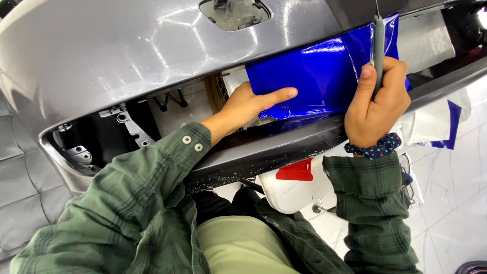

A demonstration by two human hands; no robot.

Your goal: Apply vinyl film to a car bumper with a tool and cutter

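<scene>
A glossy blue vinyl film [314,76] lies over part of a grey car bumper [127,50]. My left hand [253,104] reaches through the bumper's opening and presses flat on the film's lower left edge, fingers stretched to the right. My right hand [378,104] is closed around a slim grey knife-like tool [378,45] that points up along the film's right side. A dark patterned scrunchie [373,147] sits on that wrist. Both arms wear green plaid sleeves.
The bumper's dark lower lip [284,144] runs under both hands. A red squeegee [295,171] lies on a white stool below. White backing paper with a blue edge [436,124] hangs at the right. Pale tiled floor lies beneath.
</scene>
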